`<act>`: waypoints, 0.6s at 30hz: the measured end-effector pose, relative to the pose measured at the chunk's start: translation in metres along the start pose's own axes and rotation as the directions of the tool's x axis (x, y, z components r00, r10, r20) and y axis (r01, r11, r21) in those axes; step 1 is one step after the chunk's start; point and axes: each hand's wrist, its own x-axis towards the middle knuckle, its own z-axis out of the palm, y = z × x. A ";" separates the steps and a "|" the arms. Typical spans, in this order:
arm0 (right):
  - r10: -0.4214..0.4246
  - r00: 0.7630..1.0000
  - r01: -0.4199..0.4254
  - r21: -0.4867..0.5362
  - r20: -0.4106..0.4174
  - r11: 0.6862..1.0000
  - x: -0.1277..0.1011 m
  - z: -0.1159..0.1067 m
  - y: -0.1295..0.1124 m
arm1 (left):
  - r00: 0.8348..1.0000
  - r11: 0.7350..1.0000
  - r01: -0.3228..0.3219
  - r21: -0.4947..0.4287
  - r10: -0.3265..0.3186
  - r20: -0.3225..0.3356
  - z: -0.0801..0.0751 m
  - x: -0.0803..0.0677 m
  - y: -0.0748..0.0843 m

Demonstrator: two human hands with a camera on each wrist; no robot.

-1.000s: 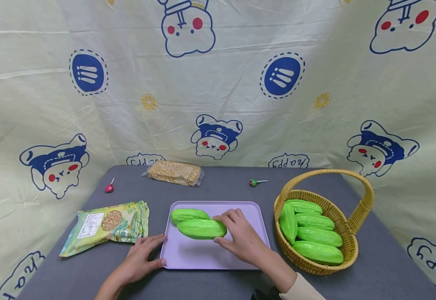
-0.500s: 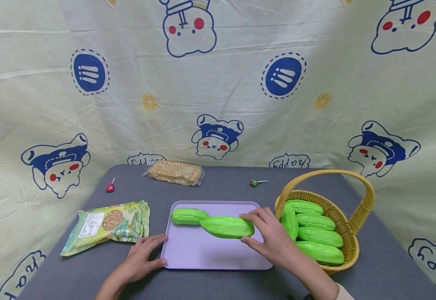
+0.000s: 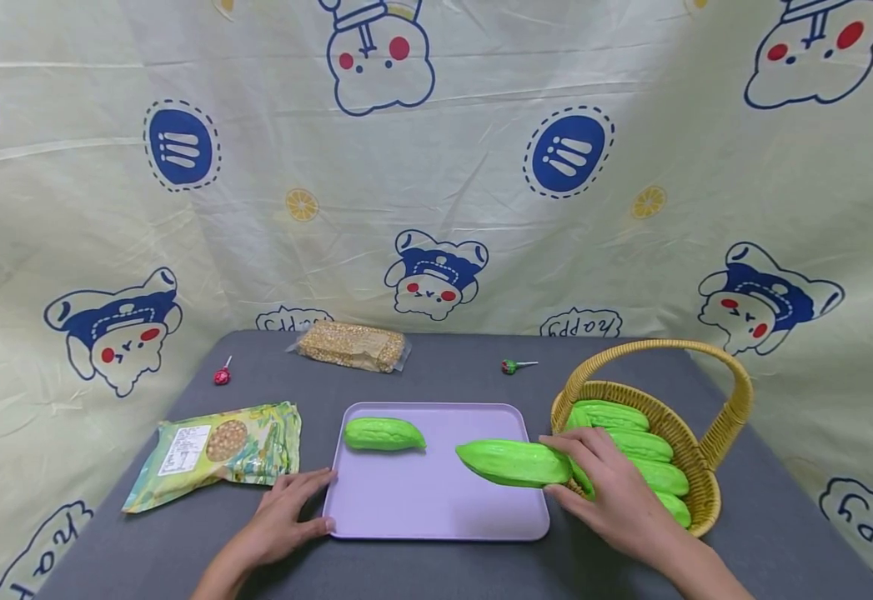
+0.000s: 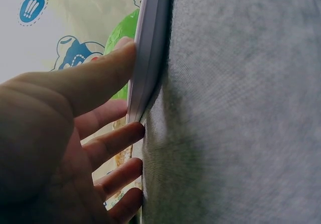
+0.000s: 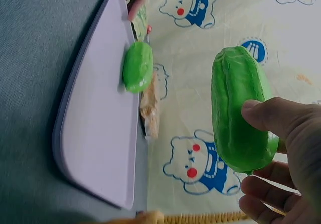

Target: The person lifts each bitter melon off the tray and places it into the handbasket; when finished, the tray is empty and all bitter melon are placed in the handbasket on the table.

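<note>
My right hand [image 3: 619,496] pinches one end of a green bitter melon [image 3: 511,463], thumb on one side and fingers on the other. That melon is held up between the tray's right side and the basket; its ridged skin shows in the right wrist view. A second bitter melon [image 3: 383,434] lies at the back left of the lilac tray [image 3: 436,508]. Against the tray's left edge rest the fingertips and thumb of my left hand [image 3: 282,517], fingers loosely extended. Several more bitter melons [image 3: 646,446] fill the wicker basket [image 3: 709,508], partly hidden behind my right hand.
The basket's tall handle [image 3: 736,400] arches over its right side. Left of the tray lies a printed food bag [image 3: 214,454]. A clear pack of grains [image 3: 349,346] sits at the back, with a red lollipop [image 3: 222,376] and a green lollipop [image 3: 509,367] to either side.
My right hand has carried the bitter melon rightward, from beside the other melon across the tray to the basket's near left side. My left hand has stayed at the tray's edge.
</note>
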 end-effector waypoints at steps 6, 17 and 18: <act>0.071 0.997 -0.071 -0.023 0.008 0.997 -0.012 -0.013 0.012 | 1.000 1.000 0.008 -0.007 -0.008 -0.007 0.002 0.000 0.000; 0.194 0.981 -0.191 -0.087 0.023 0.978 -0.030 -0.035 0.038 | 1.000 1.000 0.027 -0.008 -0.027 0.015 0.001 0.001 -0.001; 0.205 0.978 -0.202 -0.090 0.025 0.975 -0.032 -0.037 0.040 | 0.999 1.000 0.030 -0.010 -0.030 0.018 0.001 0.001 -0.001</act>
